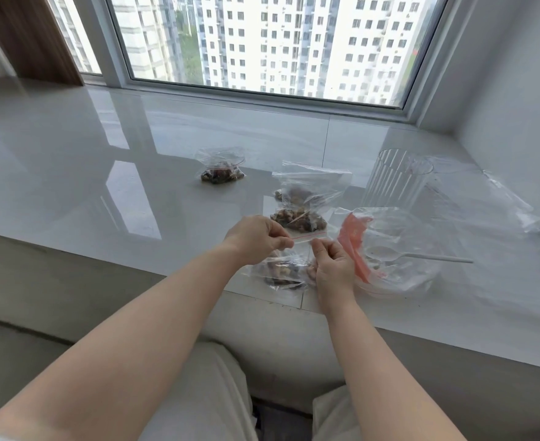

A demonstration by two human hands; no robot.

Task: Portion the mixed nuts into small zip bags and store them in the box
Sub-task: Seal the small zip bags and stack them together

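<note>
A small clear zip bag of mixed nuts (286, 273) hangs between my hands near the front edge of the white sill (135, 173). My left hand (254, 238) pinches the left end of its red zip strip. My right hand (332, 265) pinches the right end. Two more filled zip bags lie just behind: one (298, 219) close by, and one (306, 189) partly under it. A third filled bag (222, 167) sits farther back to the left. No box is in view.
To the right lie a large clear bag with an orange patch (389, 249) and a white plastic spoon (421, 256) on it. A ribbed clear cup (396, 179) stands behind. Crumpled clear plastic (501, 211) spreads toward the right wall. A window runs along the back.
</note>
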